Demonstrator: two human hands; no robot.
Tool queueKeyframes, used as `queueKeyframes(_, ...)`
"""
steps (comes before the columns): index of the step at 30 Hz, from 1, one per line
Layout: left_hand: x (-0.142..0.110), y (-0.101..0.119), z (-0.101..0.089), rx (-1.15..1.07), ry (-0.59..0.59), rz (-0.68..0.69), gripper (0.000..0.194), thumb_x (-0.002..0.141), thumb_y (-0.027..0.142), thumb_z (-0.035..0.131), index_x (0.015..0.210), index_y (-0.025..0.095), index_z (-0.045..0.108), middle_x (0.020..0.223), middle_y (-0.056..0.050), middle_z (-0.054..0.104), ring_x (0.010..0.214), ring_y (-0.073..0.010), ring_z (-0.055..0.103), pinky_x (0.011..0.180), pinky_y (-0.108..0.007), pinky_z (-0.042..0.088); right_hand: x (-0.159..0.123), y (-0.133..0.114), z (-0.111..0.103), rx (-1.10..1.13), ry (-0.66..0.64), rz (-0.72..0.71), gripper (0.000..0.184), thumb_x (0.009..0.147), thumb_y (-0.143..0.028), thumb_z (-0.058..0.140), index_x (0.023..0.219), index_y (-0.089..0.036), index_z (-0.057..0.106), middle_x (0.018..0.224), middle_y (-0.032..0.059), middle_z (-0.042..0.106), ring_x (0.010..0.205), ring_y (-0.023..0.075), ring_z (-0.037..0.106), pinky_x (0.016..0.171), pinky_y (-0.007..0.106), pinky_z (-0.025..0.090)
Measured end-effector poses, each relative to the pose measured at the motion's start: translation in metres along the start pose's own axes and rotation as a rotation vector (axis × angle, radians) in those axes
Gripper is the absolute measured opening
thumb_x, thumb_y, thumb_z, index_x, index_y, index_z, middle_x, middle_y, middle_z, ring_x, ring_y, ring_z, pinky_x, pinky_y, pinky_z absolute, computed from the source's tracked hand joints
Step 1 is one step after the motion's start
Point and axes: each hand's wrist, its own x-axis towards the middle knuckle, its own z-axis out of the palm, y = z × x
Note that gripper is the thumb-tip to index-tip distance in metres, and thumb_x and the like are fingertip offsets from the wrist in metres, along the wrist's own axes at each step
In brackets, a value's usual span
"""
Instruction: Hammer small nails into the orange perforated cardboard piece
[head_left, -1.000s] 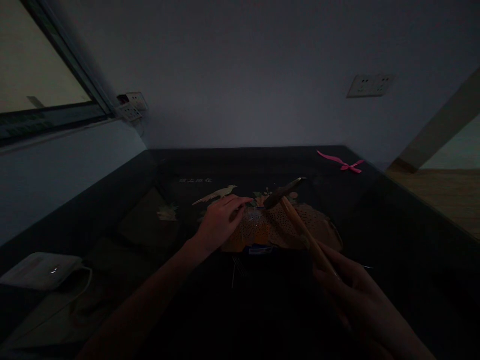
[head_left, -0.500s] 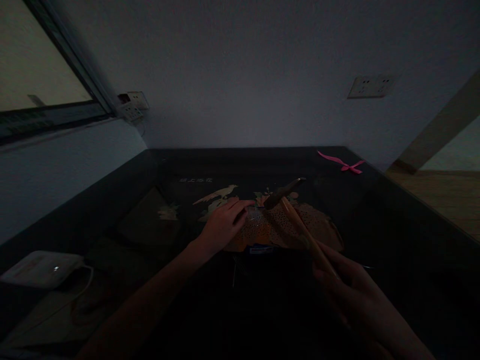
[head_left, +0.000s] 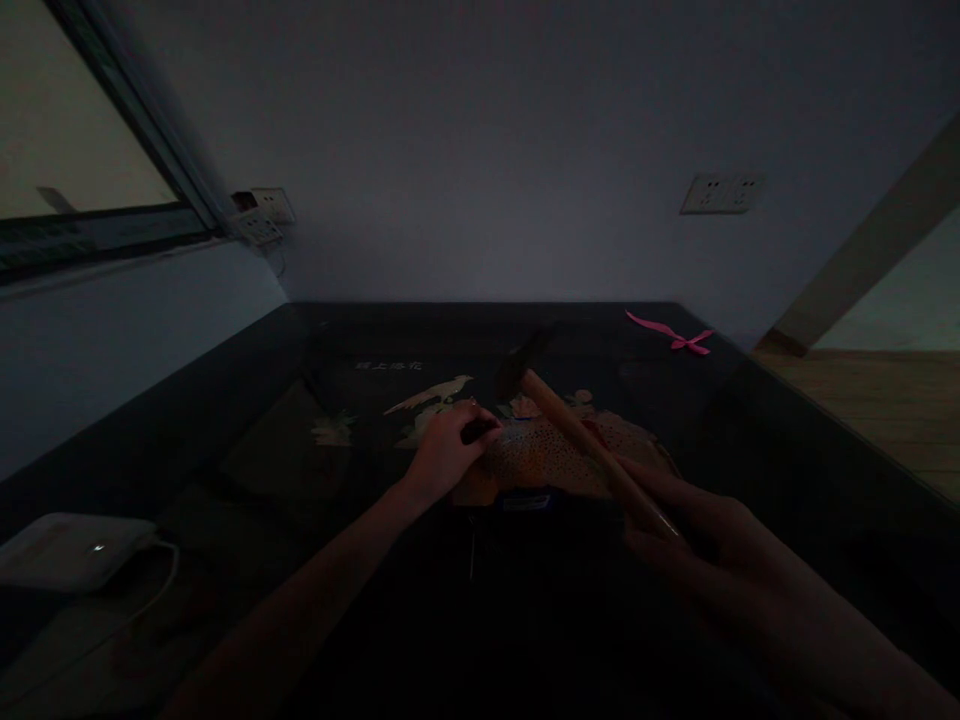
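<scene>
In the dim head view, my right hand [head_left: 697,530] is wrapped round the wooden handle of a hammer [head_left: 574,430]. Its dark, blurred head is raised over the table, just right of my left hand [head_left: 450,445]. My left fingers are bent into a pinch at the left edge of an orange-brown sheet [head_left: 555,455] dotted with many small holes. Something small seems to stick up by the fingertips, too dark to name. A dark blue object with a pale label [head_left: 526,503] shows at the sheet's near edge. One thin metallic pin-like piece [head_left: 472,550] lies in front.
The dark glossy table [head_left: 360,325] bears printed flowers and a bird [head_left: 431,393]. At left lies a white box-like device [head_left: 79,550] with a cable. A pink ribbon [head_left: 679,338] rests near the back right corner. Wall sockets [head_left: 721,193] are set beyond the table.
The hammer head has shifted left and up, closer above my left hand. My left fingers have gone from stretched forward to a curled pinch. The whole view has moved slightly.
</scene>
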Motion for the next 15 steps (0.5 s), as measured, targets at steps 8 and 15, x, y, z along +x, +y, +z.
queueKeyframes(8, 0.0006, 0.0022, 0.0005, 0.013, -0.021, -0.045, 0.004, 0.079, 0.014, 0.065, 0.081, 0.016, 0.067, 0.083, -0.003, 0.071, 0.08, -0.0186, 0.067, 0.075, -0.03, 0.05, -0.0002, -0.0068, 0.0008, -0.081, 0.036, 0.014, 0.052, 0.08, -0.048, 0.06, 0.126, -0.025, 0.061, 0.111, 0.0072, 0.072, 0.095, 0.0301, 0.068, 0.081, 0.04, 0.058)
queueKeyframes(15, 0.0011, 0.0027, -0.0002, 0.061, -0.015, -0.058, 0.005, 0.078, 0.015, 0.066, 0.082, 0.016, 0.068, 0.083, -0.003, 0.071, 0.079, -0.0191, 0.066, 0.075, -0.03, 0.051, 0.0027, -0.0065, 0.003, -0.088, -0.038, 0.008, 0.049, 0.083, -0.044, 0.056, 0.127, -0.025, 0.061, 0.112, 0.0055, 0.072, 0.096, 0.0283, 0.068, 0.084, 0.038, 0.056)
